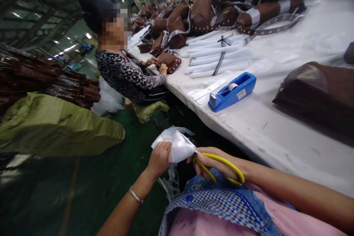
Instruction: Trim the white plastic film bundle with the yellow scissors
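My left hand (160, 158) is closed around a bunched white sheet (179, 145), which looks like thin foam or plastic wrap. Yellow-handled scissors (226, 164) are in my right hand (211, 160), whose fingers wrap about the handles. The scissors' tip end meets the right edge of the white sheet; most of the blades are hidden there. Clear plastic strips (171, 184) hang below my left hand. Both hands are held over my lap, beside the table's front edge.
On the white table (249, 129) stand a blue tape dispenser (232, 92), bundled white rolls (218, 57) and a brown bag (318, 96). Many brown studded bags (201, 14) are heaped behind. A co-worker (124, 66) sits at left handling a brown bag. A yellow-green sack (61, 123) lies on the floor.
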### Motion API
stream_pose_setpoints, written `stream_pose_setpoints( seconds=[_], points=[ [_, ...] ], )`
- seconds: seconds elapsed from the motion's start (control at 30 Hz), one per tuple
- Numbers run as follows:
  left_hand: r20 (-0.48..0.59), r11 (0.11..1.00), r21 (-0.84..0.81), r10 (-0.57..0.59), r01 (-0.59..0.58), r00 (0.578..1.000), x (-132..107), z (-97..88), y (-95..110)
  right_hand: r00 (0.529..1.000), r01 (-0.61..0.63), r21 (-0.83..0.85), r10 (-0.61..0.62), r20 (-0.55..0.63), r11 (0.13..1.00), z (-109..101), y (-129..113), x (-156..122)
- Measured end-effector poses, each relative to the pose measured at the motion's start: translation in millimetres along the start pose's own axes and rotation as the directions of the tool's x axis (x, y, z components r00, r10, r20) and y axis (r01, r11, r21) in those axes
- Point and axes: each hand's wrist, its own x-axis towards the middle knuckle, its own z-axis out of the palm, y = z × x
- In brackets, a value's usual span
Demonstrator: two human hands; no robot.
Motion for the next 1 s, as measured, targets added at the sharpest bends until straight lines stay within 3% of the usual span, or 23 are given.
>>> stream_pose_setpoints(
  seconds=[0.13, 0.33, 0.57, 0.73, 1.0],
  points=[
    [-0.028, 0.999, -0.021, -0.031, 0.03, 0.999, -1, 2.4, 1, 0.998, -0.028, 0.063, 0.031, -0.049, 0.998, 1, 2, 3],
    [0.026, 0.993, 0.104, 0.056, -0.058, 0.998, -3, -8.5, -9, 0.99, -0.099, 0.058, 0.105, -0.098, 0.993, 5, 14, -13],
    [-0.026, 0.998, -0.028, -0.051, 0.05, 0.998, -3, 6.1, 9, 1.0, -0.015, 0.029, 0.015, -0.009, 0.999, 3, 2, 4],
    [-0.04, 0.991, -0.049, -0.126, 0.124, 0.991, -9, 9.4, 10, 0.992, -0.067, 0.13, 0.08, -0.094, 0.989, 8, 9, 2],
    [-0.048, 0.993, 0.034, -0.11, 0.112, 0.993, -21, 10.2, 8, 0.987, -0.093, 0.053, 0.099, -0.125, 0.994, 10, 22, -8]
  ],
)
